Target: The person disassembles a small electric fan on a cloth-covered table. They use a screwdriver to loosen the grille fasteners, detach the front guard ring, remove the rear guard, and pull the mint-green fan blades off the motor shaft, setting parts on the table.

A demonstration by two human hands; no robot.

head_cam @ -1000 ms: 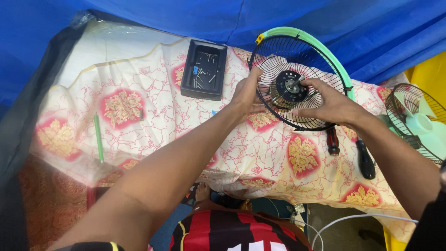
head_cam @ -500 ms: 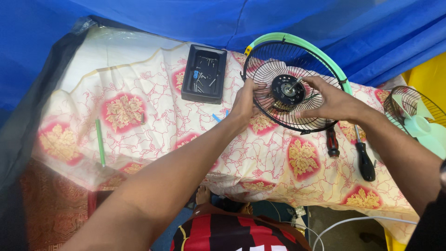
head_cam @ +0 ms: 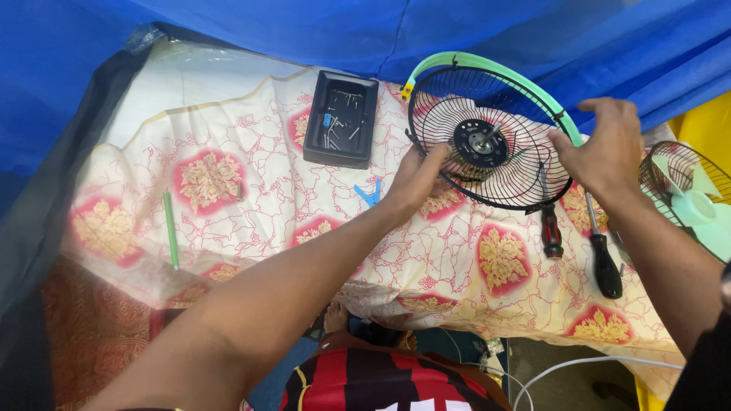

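Note:
A black wire fan grille (head_cam: 514, 179) with a pale green rim (head_cam: 487, 65) lies tilted on the patterned cloth, its round black hub (head_cam: 478, 143) in the middle. My left hand (head_cam: 419, 176) grips the grille's lower left edge, fingers curled onto the wires. My right hand (head_cam: 605, 144) is at the grille's right rim with fingers spread and nothing in it; I cannot tell whether it touches the rim.
A black tray of screws (head_cam: 340, 118) sits left of the grille. A small blue clip (head_cam: 369, 194) and a green pen (head_cam: 171, 228) lie on the floral cloth (head_cam: 251, 190). Two screwdrivers (head_cam: 550, 228) (head_cam: 605, 262) lie below the grille. A second fan (head_cam: 689, 198) stands at the right edge.
My right hand has left the hub and moved out to the grille's right rim, fingers spreading. My left hand stays on the lower left edge.

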